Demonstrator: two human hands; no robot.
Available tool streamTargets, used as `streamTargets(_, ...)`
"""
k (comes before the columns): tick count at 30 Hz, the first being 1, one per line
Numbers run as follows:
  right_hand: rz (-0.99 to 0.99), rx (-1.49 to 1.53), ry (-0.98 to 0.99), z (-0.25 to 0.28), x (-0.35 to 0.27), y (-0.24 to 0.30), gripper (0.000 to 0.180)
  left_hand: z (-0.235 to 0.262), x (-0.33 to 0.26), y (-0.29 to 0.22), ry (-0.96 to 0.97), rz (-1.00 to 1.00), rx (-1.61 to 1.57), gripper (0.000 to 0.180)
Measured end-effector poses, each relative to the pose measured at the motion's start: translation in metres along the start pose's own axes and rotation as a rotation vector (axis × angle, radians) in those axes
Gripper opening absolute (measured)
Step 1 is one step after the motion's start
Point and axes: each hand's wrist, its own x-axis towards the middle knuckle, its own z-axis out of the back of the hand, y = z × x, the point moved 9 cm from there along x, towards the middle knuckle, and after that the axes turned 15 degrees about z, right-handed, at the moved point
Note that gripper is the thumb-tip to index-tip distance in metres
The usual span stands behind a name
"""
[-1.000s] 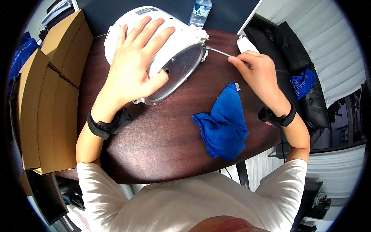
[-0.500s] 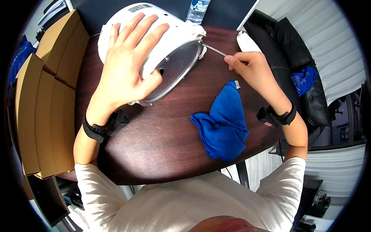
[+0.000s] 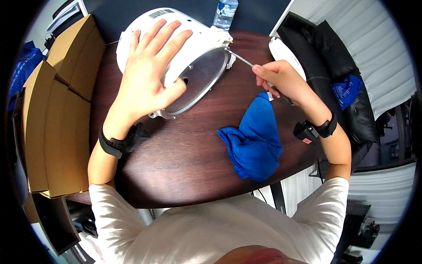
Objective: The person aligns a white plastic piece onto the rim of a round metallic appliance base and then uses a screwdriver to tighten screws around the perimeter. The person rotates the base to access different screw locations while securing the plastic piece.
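Observation:
A white rounded appliance with a grey metal disc face (image 3: 206, 72), which looks like a rice cooker body, lies on its side on the table. My left hand (image 3: 151, 72) rests on its white shell (image 3: 193, 31) with fingers spread, the thumb over the disc's edge near a dark hole. In my right hand (image 3: 283, 79) is a screwdriver (image 3: 241, 58), its thin metal shaft pointing left. Its tip meets the rim by a white bracket at the appliance's right side; the exact contact is too small to tell. The handle is mostly hidden in my palm.
A crumpled blue cloth (image 3: 257, 145) lies on the dark wooden table (image 3: 184, 154). Behind the appliance stands a water bottle (image 3: 225, 15). A white curved part (image 3: 290, 55) sits past my right hand. Cardboard boxes (image 3: 57, 127) line the left edge, and a black sofa (image 3: 325, 48) stands at right.
The view has shifted slightly. My right fingers have changed their hold on the screwdriver, so a bit of the handle shows below the palm. My left hand keeps its place on the appliance.

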Motion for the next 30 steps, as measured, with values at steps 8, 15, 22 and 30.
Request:
streamTargets(8,0.284,-0.503,-0.179,0.015,-0.006,0.033,0.043,0.0,-0.001,-0.001,-0.016,-0.016,0.016,0.082)
streamTargets(15,0.139,-0.152,-0.056,-0.004,0.001,0.003,0.05,-0.001,-0.001,-0.001,-0.029,-0.038,0.015,0.084)
streamTargets(22,-0.109,0.343,0.095,-0.029,-0.005,-0.013,0.051,-0.002,-0.001,0.0,-0.028,-0.033,-0.004,0.084)
streamTargets(30,-0.273,0.794,0.195,-0.051,-0.015,-0.02,0.049,0.001,0.0,-0.001,-0.026,-0.029,-0.023,0.083)
